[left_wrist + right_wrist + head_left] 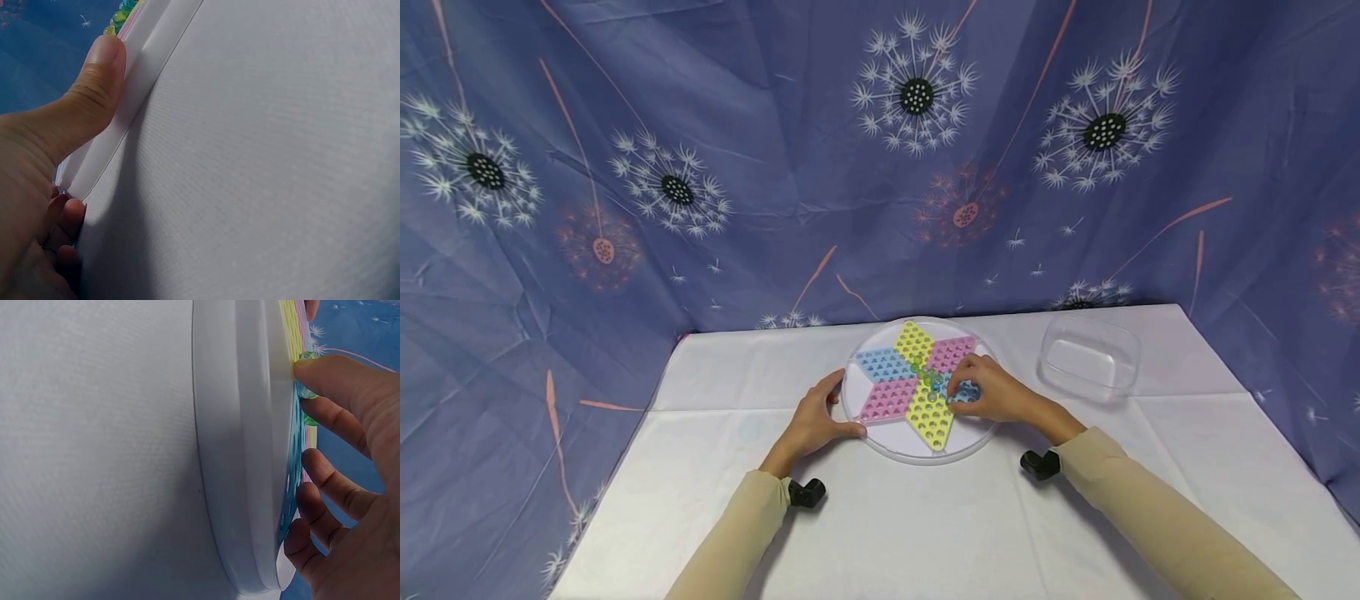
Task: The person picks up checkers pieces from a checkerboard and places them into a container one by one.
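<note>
A round white plastic board (887,440) with a raised rim lies on a white cloth-covered table (925,525), well in from the near edge of the view. On its face is a six-pointed star (887,400) in yellow, pink and pale blue, dotted with holes. A small cluster of green, yellowish and blue glassy marbles (927,379) sits around the star's centre.

The left hand (812,423) holds the board's left edge, its thumb over the rim and its fingers bent against the outer side. The right hand (992,392) is over the star's right-hand blue point, with thumb and index finger pinching a clear green glassy marble (305,390); the other fingers are bent and spaced apart close to the blue surface.

To the right of the board, apart from it, stands a clear plastic box (1086,379). Beige sleeves (722,542) cover both forearms. A purple-blue dandelion-print curtain (775,208) hangs behind.
</note>
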